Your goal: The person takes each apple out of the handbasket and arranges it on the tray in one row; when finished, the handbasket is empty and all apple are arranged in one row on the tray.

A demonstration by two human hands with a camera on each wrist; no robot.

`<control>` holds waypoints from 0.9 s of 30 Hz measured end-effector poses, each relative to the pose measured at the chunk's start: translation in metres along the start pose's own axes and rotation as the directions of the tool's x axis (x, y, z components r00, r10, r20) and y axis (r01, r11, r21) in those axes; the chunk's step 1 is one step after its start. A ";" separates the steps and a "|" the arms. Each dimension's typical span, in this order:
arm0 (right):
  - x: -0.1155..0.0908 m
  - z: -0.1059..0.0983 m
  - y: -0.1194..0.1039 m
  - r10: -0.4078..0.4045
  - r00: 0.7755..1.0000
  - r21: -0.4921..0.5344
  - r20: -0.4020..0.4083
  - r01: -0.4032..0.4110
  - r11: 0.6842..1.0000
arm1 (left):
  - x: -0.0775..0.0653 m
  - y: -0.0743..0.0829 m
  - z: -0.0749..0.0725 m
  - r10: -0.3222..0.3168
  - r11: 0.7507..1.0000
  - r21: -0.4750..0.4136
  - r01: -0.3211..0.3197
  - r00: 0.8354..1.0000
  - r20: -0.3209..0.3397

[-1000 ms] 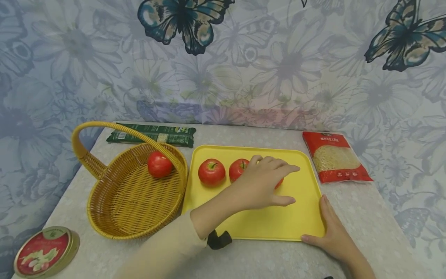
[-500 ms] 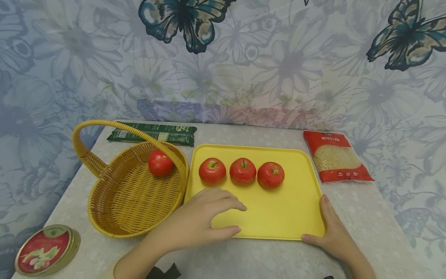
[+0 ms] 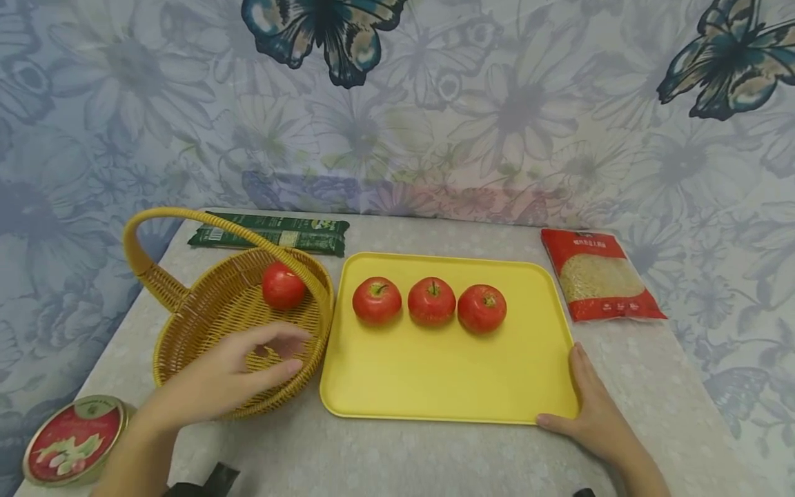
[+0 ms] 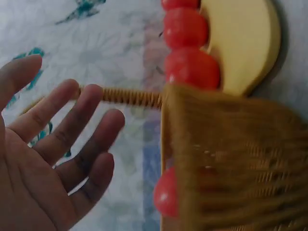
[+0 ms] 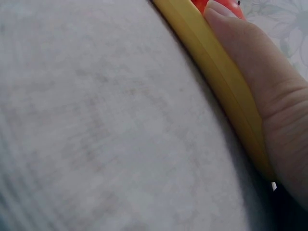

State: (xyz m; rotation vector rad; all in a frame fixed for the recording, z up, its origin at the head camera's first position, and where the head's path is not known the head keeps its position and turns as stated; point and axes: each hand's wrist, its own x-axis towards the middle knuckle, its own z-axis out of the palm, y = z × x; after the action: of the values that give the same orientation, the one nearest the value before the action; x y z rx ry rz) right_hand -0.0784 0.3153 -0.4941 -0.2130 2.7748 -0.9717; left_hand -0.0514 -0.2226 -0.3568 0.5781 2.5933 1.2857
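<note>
Over the near part of the yellow wicker basket (image 3: 180, 345) hovers my left hand (image 3: 217, 373), fingers loosely bent and nothing between them. The left wrist view shows the palm and spread fingers apart from the basket wall (image 4: 240, 159). One red apple (image 3: 283, 286) lies inside the basket at the back. Three more apples stand in a row on the yellow tray: a left one (image 3: 377, 301), a middle one (image 3: 431, 301) and a right one (image 3: 482, 308). My right hand (image 3: 593, 417) rests at the near right corner of the tray (image 3: 447, 376), its thumb along the front rim.
Behind the basket lies a green packet (image 3: 273, 232). A red bag of pasta (image 3: 601, 276) lies right of the tray. At the near left sits a round red-lidded tin (image 3: 76, 442). A floral cloth wall (image 3: 435, 138) stands behind the table.
My left hand has withdrawn from above the right apple, moving left across the tray to over the basket, holding nothing. The right hand stays at the tray corner; the apples have not moved.
</note>
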 end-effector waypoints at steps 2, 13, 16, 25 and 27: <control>0.000 -0.001 0.000 0.003 1.000 -0.001 0.000 -0.003 1.000 | 0.000 -0.007 -0.013 0.003 1.000 -0.011 -0.003 1.000 -0.030; -0.001 0.000 0.001 0.017 1.000 0.008 0.008 -0.017 1.000 | 0.016 -0.032 -0.034 -0.203 0.977 -0.120 0.179 0.950 -0.238; 0.000 0.000 0.001 0.012 1.000 0.003 0.004 -0.012 1.000 | 0.017 -0.034 -0.037 -0.220 0.974 -0.121 0.193 0.933 -0.284; 0.000 0.000 0.002 0.006 1.000 0.002 0.001 -0.006 1.000 | 0.026 -0.028 -0.059 -0.321 0.947 -0.073 0.312 0.920 -0.225; 0.001 0.000 0.003 0.011 1.000 0.006 0.006 -0.011 1.000 | 0.028 -0.025 -0.064 -0.345 0.939 -0.081 0.336 0.915 -0.208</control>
State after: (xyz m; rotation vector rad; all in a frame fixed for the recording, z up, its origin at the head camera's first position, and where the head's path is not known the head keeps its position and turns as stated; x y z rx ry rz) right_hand -0.0791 0.3173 -0.4959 -0.1996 2.7644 -0.9750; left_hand -0.1044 -0.2709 -0.3375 -0.0337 2.6704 1.3437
